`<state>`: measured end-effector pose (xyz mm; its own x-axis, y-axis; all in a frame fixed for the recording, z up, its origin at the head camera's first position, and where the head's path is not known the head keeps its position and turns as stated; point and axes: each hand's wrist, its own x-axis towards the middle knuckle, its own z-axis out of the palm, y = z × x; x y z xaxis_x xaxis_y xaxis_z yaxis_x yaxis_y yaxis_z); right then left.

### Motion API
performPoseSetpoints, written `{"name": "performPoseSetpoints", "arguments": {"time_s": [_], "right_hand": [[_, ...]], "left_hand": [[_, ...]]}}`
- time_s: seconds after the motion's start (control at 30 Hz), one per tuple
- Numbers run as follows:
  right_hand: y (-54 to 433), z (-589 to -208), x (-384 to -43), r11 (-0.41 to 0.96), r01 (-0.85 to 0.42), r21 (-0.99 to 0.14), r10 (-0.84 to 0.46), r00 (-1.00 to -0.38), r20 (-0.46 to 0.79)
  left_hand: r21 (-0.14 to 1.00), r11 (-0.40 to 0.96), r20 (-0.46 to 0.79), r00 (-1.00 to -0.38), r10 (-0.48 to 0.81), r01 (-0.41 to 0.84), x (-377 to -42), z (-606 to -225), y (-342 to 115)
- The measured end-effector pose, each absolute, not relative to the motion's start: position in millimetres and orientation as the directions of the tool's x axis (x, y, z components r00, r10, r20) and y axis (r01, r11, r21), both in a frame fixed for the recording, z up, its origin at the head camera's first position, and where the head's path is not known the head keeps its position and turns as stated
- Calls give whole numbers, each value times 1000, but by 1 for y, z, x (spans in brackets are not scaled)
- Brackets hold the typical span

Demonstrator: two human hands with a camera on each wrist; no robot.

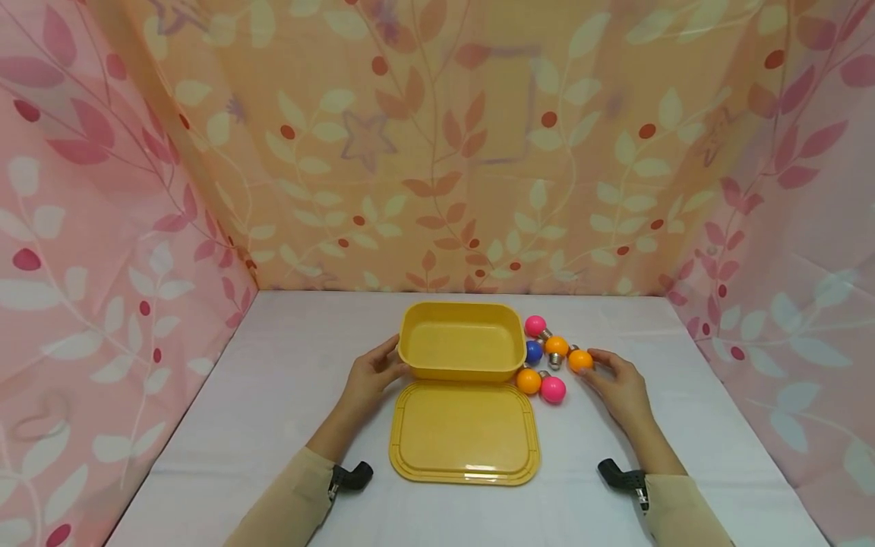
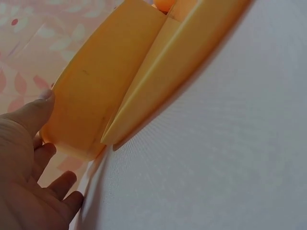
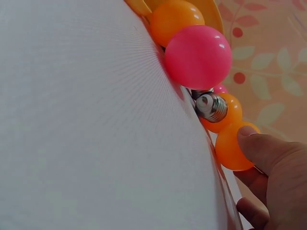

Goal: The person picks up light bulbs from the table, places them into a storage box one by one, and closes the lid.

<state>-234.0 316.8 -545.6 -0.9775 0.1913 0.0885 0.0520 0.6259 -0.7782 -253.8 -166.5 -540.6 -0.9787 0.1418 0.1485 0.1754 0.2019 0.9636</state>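
Orange, the rightmost light bulb (image 1: 580,360) is being pinched by the right-hand grip (image 1: 620,389) beside the other bulbs (image 1: 552,390), while the yellow box (image 1: 461,351) is being touched by the relaxed left-hand grip (image 1: 369,374).

The head view is evenly and softly lit: the floral curtain (image 1: 437,152) glows warm, and hard white glare streaks the near edge of the yellow lid (image 1: 465,433). Both wrist views are dimmer and greyer, with fine ray-like banding across the white tablecloth (image 2: 216,143). Small highlights dot the pink light bulb (image 3: 198,57); the light probably falls from above.
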Motion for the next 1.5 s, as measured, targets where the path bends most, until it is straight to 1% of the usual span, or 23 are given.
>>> {"name": "performPoseSetpoints", "arguments": {"time_s": [0.13, 0.43, 0.57, 0.77, 0.9, 1.0, 1.2, 1.33, 1.5], "right_hand": [[317, -546, -231, 604, 56, -795, 202, -976, 84], [319, -545, -228, 528, 56, -847, 242, -966, 87], [319, -540, -228, 522, 47, -852, 230, -969, 88], [319, -528, -229, 504, -22, -863, 221, -963, 153], [316, -522, -232, 514, -28, -858, 207, -966, 155], [311, -515, -235, 532, -23, -846, 201, -967, 153], [297, -492, -243, 589, -13, -808, 158, -979, 131], [289, -476, -252, 621, -32, -783, 86, -990, 109], [279, -458, -262, 618, -64, -784, -15, -997, 70]], "left_hand": [[959, 228, 145, -982, 124, 170, -254, -542, -164], [959, 215, 162, -979, 126, 186, -252, -543, -164], [961, 199, 174, -979, 109, 193, -248, -544, -165], [958, 199, 185, -974, 132, 209, -249, -545, -164], [948, 222, 204, -971, 126, 228, -250, -546, -166], [952, 212, 197, -972, 129, 222, -251, -545, -166], [962, 193, 169, -978, 122, 191, -250, -541, -166], [958, 199, 182, -975, 125, 205, -251, -542, -166], [960, 184, 188, -972, 138, 212, -252, -543, -166]]}}
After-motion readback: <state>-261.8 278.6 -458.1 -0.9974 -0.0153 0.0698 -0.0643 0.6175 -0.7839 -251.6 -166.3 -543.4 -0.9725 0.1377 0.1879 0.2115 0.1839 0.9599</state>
